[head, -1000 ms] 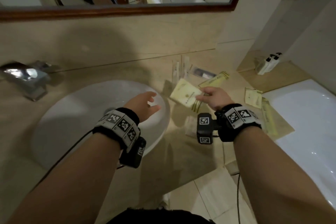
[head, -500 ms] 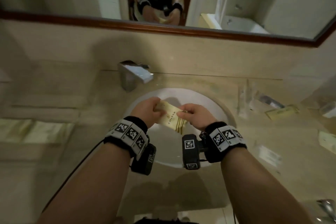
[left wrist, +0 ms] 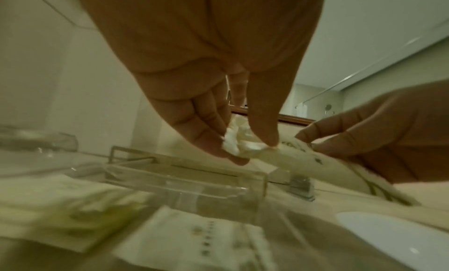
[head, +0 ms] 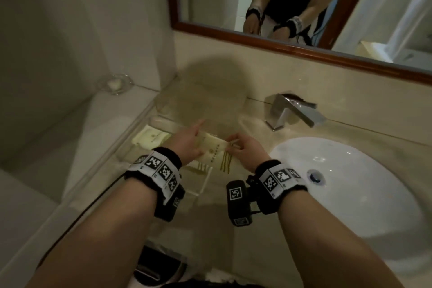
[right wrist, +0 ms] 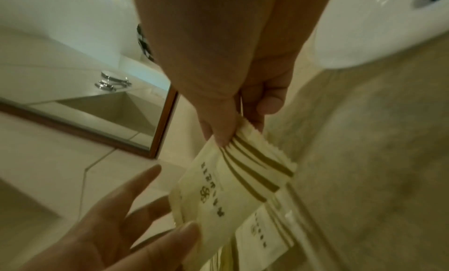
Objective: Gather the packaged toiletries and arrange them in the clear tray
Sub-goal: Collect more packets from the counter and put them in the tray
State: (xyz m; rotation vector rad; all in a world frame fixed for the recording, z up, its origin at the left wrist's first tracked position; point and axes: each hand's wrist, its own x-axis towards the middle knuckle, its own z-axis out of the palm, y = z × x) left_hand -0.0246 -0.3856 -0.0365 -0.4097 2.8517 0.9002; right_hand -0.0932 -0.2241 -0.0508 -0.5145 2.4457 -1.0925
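A cream packet with gold stripes (head: 215, 151) hangs just above the clear tray (head: 203, 184) on the counter left of the basin. My left hand (head: 187, 142) pinches its crumpled plain end (left wrist: 245, 146) between thumb and fingers. My right hand (head: 245, 149) pinches the striped end (right wrist: 257, 165). In the right wrist view the left hand (right wrist: 109, 217) comes in from below with its thumb on the packet. Other cream packets (head: 152, 139) lie flat in the tray, one of them under my left wrist (left wrist: 194, 236).
A white basin (head: 350, 194) fills the right side, with a chrome faucet (head: 292, 112) behind it. A glass soap dish (head: 114, 84) sits on the ledge at the back left. A framed mirror (head: 233, 33) hangs above. A dark bin (head: 159, 264) stands below the counter.
Both hands carried the striped packet left, from over the basin to over the clear tray. A second ago only the right hand held it, on the counter's right side.
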